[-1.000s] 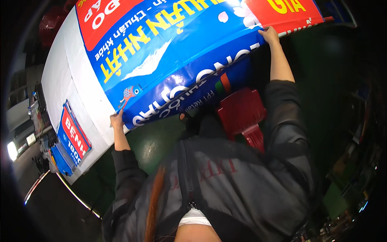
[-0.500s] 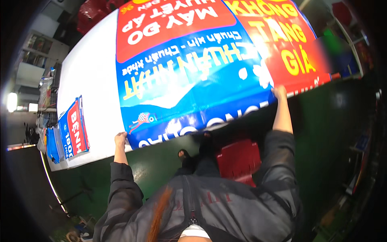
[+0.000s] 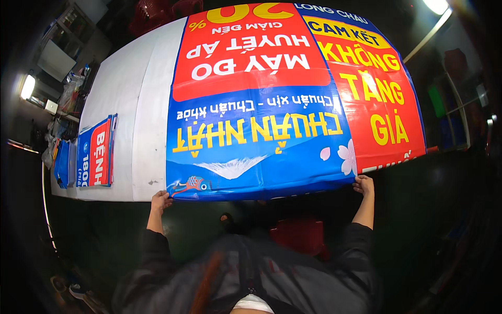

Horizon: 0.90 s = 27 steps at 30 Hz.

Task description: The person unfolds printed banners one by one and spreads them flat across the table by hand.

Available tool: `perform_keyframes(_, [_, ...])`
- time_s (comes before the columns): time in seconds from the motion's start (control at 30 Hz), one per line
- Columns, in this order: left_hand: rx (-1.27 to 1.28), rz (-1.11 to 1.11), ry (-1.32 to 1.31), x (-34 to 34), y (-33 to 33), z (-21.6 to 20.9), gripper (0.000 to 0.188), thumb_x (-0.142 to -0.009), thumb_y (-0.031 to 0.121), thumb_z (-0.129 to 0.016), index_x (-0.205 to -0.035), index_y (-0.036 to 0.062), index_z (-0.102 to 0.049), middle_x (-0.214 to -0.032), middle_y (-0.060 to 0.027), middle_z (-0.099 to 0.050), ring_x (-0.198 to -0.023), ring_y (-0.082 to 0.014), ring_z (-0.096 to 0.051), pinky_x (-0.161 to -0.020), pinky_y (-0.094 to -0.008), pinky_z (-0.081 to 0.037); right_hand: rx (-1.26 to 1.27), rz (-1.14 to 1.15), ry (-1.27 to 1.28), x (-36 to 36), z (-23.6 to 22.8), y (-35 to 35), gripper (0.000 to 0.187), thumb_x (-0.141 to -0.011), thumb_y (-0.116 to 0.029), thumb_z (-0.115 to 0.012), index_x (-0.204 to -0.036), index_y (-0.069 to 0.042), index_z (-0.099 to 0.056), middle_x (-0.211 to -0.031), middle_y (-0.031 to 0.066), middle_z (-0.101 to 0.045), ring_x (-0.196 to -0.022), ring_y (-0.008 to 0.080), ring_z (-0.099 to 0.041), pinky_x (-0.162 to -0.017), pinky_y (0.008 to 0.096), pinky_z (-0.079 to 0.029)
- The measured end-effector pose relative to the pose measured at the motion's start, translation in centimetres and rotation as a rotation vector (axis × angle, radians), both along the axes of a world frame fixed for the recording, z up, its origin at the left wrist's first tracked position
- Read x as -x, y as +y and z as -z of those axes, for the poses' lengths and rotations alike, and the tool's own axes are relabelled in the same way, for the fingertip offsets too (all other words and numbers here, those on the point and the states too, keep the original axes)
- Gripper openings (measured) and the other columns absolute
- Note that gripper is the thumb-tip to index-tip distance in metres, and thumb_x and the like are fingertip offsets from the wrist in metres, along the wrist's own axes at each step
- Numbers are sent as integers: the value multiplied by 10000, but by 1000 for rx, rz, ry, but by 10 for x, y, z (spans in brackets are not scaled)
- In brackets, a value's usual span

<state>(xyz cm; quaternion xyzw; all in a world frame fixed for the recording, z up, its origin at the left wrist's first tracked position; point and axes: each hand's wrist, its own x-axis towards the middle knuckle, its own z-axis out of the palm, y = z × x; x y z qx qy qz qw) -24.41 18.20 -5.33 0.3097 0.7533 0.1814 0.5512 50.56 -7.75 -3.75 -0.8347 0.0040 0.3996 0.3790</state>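
A large glossy printed banner (image 3: pixel 251 125), blue with a red panel and white and yellow lettering, lies spread on the white table with its print upside down to me. My left hand (image 3: pixel 161 201) pinches its near left corner at the table's front edge. My right hand (image 3: pixel 364 184) grips the near edge at the right, fingers closed on the sheet. Between my hands the front strip bends down over the table edge. A second banner (image 3: pixel 376 104), red with yellow letters and a blue border, shows along the right, partly covered by the first.
On the bare white tabletop (image 3: pixel 120 78) at the left lies a stack of folded printed sheets (image 3: pixel 98 152), with blue bundles (image 3: pixel 61 162) beside it. A red plastic stool (image 3: pixel 299 238) stands below the front edge. More red chairs (image 3: pixel 151 14) are beyond the table.
My view has turned and levelled, showing more of the far side. Both hands still hold the banner; its front strip with white lettering has mostly gone from sight below the table edge.
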Motion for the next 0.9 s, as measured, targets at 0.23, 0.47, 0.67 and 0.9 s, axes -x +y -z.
perform_keyframes(0.23, [-128,211,454,20,8,37,191,-738,162,-606,-874,28,-613,-725,-59,-610,-662,-162,-587,-582,-301,-469,193,-156,54,-19,-1,14,131,-799,-143,-575,-915,-94,-538,-833,42,-578,-754,220,-595,-653,362,-499])
perform_keyframes(0.47, [-168,283,576,5,5,25,238,-703,180,-635,-884,25,-639,-841,-132,-639,-817,-223,-610,-743,-305,-456,140,-18,-6,-13,9,5,237,-795,-126,-563,-1019,-50,-541,-980,107,-562,-896,302,-550,-717,433,-478])
perform_keyframes(0.67, [-269,281,612,-11,-9,11,218,-710,160,-630,-875,16,-627,-810,-133,-635,-756,-228,-615,-711,-313,-461,282,-90,4,-23,6,7,226,-787,-133,-574,-1005,-77,-550,-945,87,-561,-869,302,-542,-694,438,-486])
perform_keyframes(0.9, [-421,189,593,0,-17,-3,279,-750,144,-594,-975,-2,-518,-752,-130,-596,-724,-266,-585,-689,-340,-451,570,-86,-469,12,11,38,474,-690,-155,-673,-1121,-122,-479,-998,133,-547,-880,288,-555,-700,449,-497])
